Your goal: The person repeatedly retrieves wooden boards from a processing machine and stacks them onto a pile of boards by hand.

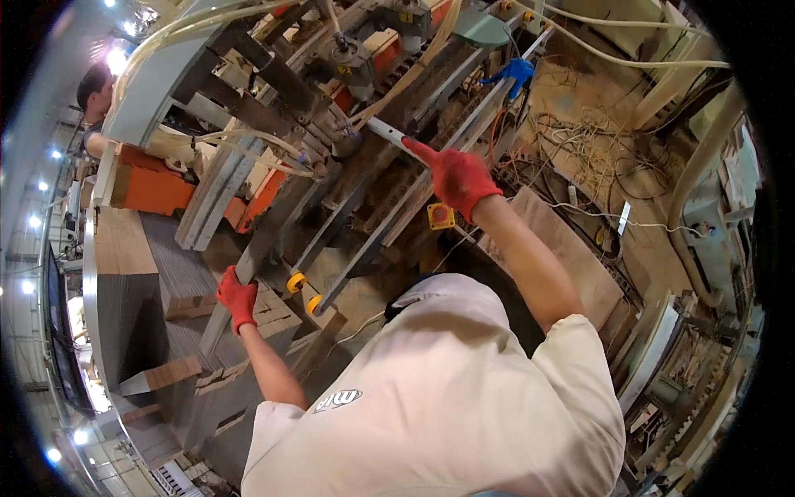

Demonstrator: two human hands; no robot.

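My left hand [238, 298], in a red glove, closes round the edge of a long grey board [217, 333] beside stacked panels [170, 248]. My right hand [464, 180], also red-gloved, is at a light metal bar [387, 132] with holes, which lies across the machine's rails. Its index finger stretches along the bar while the other fingers curl, partly hidden, about the bar's near end. Between my hands run parallel metal rails [364, 246] with yellow end wheels [296, 282]. A red button on a yellow box [440, 216] sits just below my right hand.
Orange machine blocks [157, 190] and pneumatic hoses [224, 137] stand at the upper left. A blue clamp-like part [515, 76] is on the far rail. Tangled cables [592, 137] cover a dusty surface at right. Another person [95, 99] is at the far left.
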